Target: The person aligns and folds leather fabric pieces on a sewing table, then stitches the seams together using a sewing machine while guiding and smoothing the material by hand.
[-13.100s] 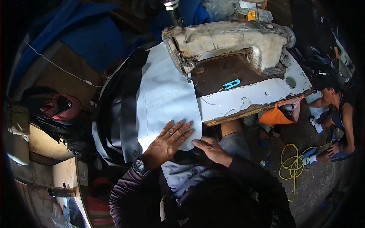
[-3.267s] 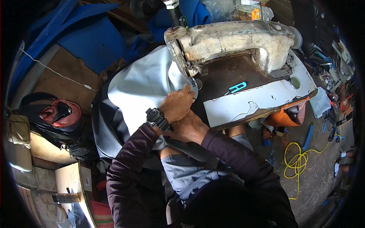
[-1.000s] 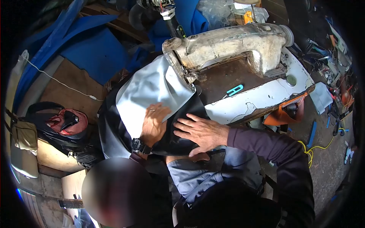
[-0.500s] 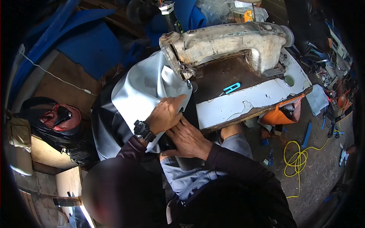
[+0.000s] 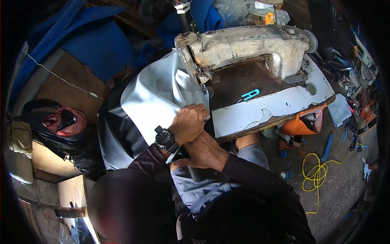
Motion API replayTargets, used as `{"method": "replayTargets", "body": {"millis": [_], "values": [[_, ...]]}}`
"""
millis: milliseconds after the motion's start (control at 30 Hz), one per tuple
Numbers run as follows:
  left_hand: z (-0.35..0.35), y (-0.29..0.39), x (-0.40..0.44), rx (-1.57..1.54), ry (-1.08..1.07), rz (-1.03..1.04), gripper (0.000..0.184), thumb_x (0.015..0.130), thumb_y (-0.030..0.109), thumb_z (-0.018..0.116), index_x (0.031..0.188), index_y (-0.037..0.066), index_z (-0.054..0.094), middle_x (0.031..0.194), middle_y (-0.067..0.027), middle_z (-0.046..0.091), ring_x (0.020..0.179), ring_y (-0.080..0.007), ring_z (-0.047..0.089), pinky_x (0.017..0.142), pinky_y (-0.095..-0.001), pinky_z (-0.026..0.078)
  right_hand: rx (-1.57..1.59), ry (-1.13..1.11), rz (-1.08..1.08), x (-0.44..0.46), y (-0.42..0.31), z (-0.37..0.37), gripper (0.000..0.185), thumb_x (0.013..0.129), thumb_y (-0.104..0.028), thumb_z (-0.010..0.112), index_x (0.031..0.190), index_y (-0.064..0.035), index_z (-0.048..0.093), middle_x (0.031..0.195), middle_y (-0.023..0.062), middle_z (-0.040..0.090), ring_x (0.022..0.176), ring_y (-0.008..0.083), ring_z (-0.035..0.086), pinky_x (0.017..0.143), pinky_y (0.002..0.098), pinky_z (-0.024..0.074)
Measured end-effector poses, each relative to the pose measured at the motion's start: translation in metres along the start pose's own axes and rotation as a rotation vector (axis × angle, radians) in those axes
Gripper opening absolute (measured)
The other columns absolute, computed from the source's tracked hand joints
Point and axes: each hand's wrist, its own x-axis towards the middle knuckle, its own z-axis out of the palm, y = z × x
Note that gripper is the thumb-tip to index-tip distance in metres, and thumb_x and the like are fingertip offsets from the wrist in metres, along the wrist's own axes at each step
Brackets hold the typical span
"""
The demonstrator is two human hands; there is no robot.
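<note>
A sheet of pale grey, vinyl-like material [image 5: 150, 101] drapes over the bed under the needle end of an old sewing machine [image 5: 248, 44]. Black material [image 5: 113, 134] hangs beneath and beside it. My left hand [image 5: 189, 124], with a black watch on its wrist, has its fingers curled around the pale sheet's near right edge, just below the needle area. Against its underside lies my right hand [image 5: 205, 150], thumb out over my lap; its fingers are hidden behind the left hand, so their grip cannot be made out.
Blue thread snips [image 5: 250, 94] lie on the machine's table [image 5: 243, 118], with a round metal disc [image 5: 310, 89] farther right. An orange pouch [image 5: 302, 124] hangs below the table edge. A yellow cord [image 5: 315, 175] coils on the floor. An open backpack [image 5: 61, 126] stands at left.
My left hand has slid slightly right and its fingers have curled in at the sheet's edge. My right hand's fingers, visible before, are now covered by it. The view has shifted a little.
</note>
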Motion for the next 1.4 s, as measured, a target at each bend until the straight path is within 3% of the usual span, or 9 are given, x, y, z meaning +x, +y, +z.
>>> {"method": "replayTargets", "body": {"millis": [267, 367, 467, 567, 867, 967, 1067, 1400], "values": [[0.005, 0.0, 0.004, -0.032, 0.006, -0.054, 0.018, 0.092, 0.005, 0.069, 0.108, 0.001, 0.077, 0.115, -0.0143, 0.076, 0.105, -0.0342, 0.074, 0.094, -0.0448, 0.06, 0.032, 0.089, 0.004, -0.001, 0.007, -0.004, 0.086, 0.094, -0.07, 0.07, 0.148, -0.0027, 0.06, 0.146, 0.0209, 0.064, 0.144, 0.038, 0.055, 0.125, 0.0537, 0.0369], [0.005, 0.002, 0.007, -0.053, 0.001, -0.081, 0.019, 0.092, 0.005, 0.068, 0.108, 0.001, 0.076, 0.116, -0.0151, 0.077, 0.105, -0.0346, 0.074, 0.094, -0.0452, 0.06, 0.004, 0.018, 0.058, 0.001, 0.007, -0.006, 0.087, 0.097, -0.073, 0.064, 0.148, -0.0031, 0.059, 0.147, 0.0204, 0.064, 0.144, 0.0364, 0.055, 0.126, 0.0528, 0.0365], [0.007, 0.0, 0.009, -0.045, 0.005, -0.092, 0.018, 0.092, 0.005, 0.067, 0.108, 0.001, 0.075, 0.116, -0.0155, 0.077, 0.106, -0.0351, 0.074, 0.094, -0.0456, 0.06, -0.029, 0.068, 0.029, 0.004, 0.011, -0.004, 0.088, 0.101, -0.079, 0.05, 0.14, -0.0011, 0.062, 0.137, 0.0203, 0.068, 0.137, 0.0363, 0.06, 0.12, 0.0501, 0.0426], [0.01, -0.001, 0.013, -0.042, 0.013, -0.097, 0.016, 0.092, 0.006, 0.068, 0.106, 0.001, 0.074, 0.114, -0.0155, 0.076, 0.106, -0.036, 0.074, 0.094, -0.0464, 0.06, -0.037, 0.059, 0.058, 0.005, 0.013, -0.003, 0.085, 0.102, -0.078, 0.048, 0.139, -0.0026, 0.064, 0.135, 0.0175, 0.07, 0.137, 0.0335, 0.061, 0.119, 0.0488, 0.043], [0.017, 0.001, 0.02, -0.012, 0.028, -0.14, 0.015, 0.093, 0.007, 0.068, 0.104, 0.0, 0.073, 0.11, -0.0157, 0.075, 0.104, -0.0386, 0.072, 0.092, -0.0482, 0.059, -0.065, -0.011, 0.119, 0.012, 0.019, -0.001, 0.073, 0.103, -0.069, 0.055, 0.137, -0.0045, 0.065, 0.133, 0.0139, 0.071, 0.136, 0.0297, 0.062, 0.121, 0.047, 0.0417], [0.019, -0.001, 0.021, -0.017, 0.043, -0.142, 0.016, 0.093, 0.008, 0.068, 0.105, 0.0, 0.073, 0.111, -0.0162, 0.075, 0.106, -0.0386, 0.072, 0.093, -0.048, 0.059, -0.125, 0.122, 0.07, 0.011, 0.023, 0.004, 0.068, 0.102, -0.064, 0.058, 0.137, -0.0055, 0.065, 0.133, 0.0137, 0.071, 0.136, 0.0295, 0.062, 0.12, 0.047, 0.0424], [0.019, -0.001, 0.025, -0.037, 0.019, -0.163, 0.016, 0.095, 0.009, 0.068, 0.106, -0.001, 0.073, 0.111, -0.0164, 0.076, 0.105, -0.0391, 0.073, 0.093, -0.0486, 0.059, -0.053, 0.007, 0.157, 0.016, 0.026, 0.0, 0.064, 0.101, -0.061, 0.061, 0.135, -0.0069, 0.066, 0.133, 0.0135, 0.071, 0.134, 0.0302, 0.063, 0.119, 0.0473, 0.0435], [0.021, -0.006, 0.036, -0.059, 0.006, -0.211, 0.015, 0.096, 0.013, 0.07, 0.104, 0.001, 0.074, 0.108, -0.0179, 0.077, 0.101, -0.0404, 0.074, 0.088, -0.0503, 0.059, 0.026, 0.084, 0.112, 0.024, 0.042, 0.003, 0.048, 0.098, -0.048, 0.064, 0.125, -0.0076, 0.067, 0.127, 0.0139, 0.072, 0.129, 0.0327, 0.065, 0.115, 0.0477, 0.0471]]}}
